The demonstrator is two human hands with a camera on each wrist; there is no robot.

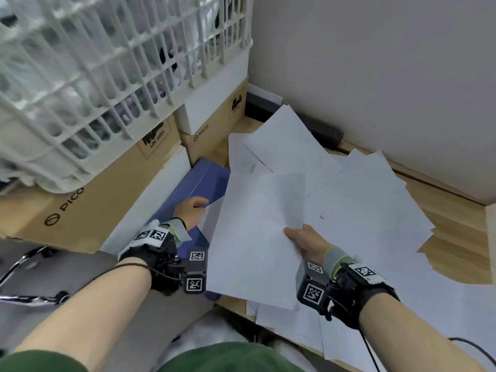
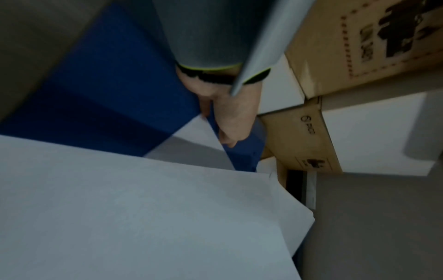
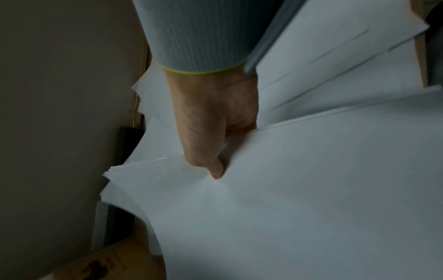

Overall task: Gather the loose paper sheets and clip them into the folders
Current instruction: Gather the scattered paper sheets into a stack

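Two hands work: the right hand [image 1: 308, 241] pinches a sheaf of paper sheets [image 1: 257, 237] above the counter [image 1: 456, 224], the left hand [image 1: 192, 210] pinches one blue folder [image 1: 204, 181] beside two boxes [image 1: 88, 200] marked "PICO".

white plastic lattice basket [image 1: 102, 65] upper left, on brown cardboard boxes [image 1: 88, 189] | blue plastic folder [image 1: 198, 183] centre, right of boxes | loose white paper sheets [image 1: 335, 189] centre-right, spread on wooden table [image 1: 456, 237], overlapping folder

The head view is evenly bright and soft, bending outward at its edges. Both wrist views are dim, grainy and blurred, with dark shadowy corners.
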